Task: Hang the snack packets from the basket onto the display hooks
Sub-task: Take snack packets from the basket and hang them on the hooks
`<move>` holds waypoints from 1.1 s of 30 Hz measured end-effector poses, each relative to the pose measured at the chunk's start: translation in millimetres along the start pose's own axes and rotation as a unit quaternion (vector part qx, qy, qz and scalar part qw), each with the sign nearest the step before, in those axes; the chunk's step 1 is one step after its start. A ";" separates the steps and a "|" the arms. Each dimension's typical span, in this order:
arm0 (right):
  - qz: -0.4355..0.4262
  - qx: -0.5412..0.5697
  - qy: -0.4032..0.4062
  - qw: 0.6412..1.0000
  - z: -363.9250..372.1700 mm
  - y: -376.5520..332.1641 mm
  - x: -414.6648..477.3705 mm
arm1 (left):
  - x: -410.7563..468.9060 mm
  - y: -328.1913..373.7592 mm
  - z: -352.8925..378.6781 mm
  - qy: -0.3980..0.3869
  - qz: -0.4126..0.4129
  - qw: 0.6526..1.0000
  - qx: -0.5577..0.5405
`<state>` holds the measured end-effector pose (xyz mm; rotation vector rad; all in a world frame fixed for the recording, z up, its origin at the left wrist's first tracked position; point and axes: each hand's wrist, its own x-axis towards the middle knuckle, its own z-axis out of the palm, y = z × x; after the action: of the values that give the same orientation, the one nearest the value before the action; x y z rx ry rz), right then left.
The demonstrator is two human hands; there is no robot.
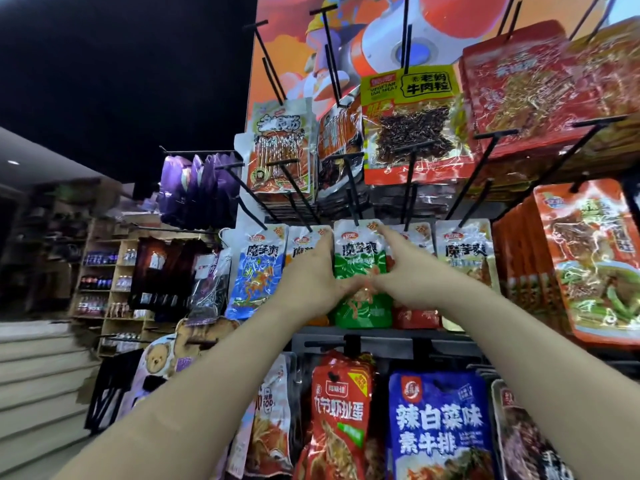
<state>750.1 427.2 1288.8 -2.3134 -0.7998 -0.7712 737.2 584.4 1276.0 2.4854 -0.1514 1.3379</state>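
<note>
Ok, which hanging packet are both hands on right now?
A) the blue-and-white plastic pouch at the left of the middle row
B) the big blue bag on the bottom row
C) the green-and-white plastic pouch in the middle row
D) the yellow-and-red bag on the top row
C: the left hand and right hand flank the green-and-white plastic pouch, touching its side edges and front.

This is a shop, seen at its snack display. Rows of black display hooks jut from a rack, each loaded with stacked, brightly printed snack packets in repeated brands. To the left, wooden shelves hold lines of drink bottles. Purple bags hang beside a cartoon poster.
</note>
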 end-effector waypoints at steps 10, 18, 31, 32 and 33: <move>-0.038 0.126 0.185 0.974 -12.6 -30.8 -106.7 | -102.9 -20.5 -36.8 0.088 0.093 0.943 -0.306; 0.053 0.125 0.140 0.981 10.7 -70.7 -243.7 | -224.5 -24.3 -19.3 0.028 0.236 0.896 -0.374; 0.512 -0.115 -0.136 0.840 25.9 -58.5 -598.3 | -514.4 105.9 66.2 -0.420 0.206 0.734 -0.491; 0.557 -0.106 -0.130 0.813 26.9 -61.1 -638.1 | -543.5 118.6 70.0 -0.462 0.201 0.716 -0.483; 0.599 -0.091 -0.111 0.788 28.0 -65.6 -678.7 | -573.2 132.1 71.2 -0.503 0.201 0.696 -0.470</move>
<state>269.9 249.4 837.6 -2.4568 0.7405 0.0315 442.9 405.2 794.0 1.9142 -1.2935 -0.2655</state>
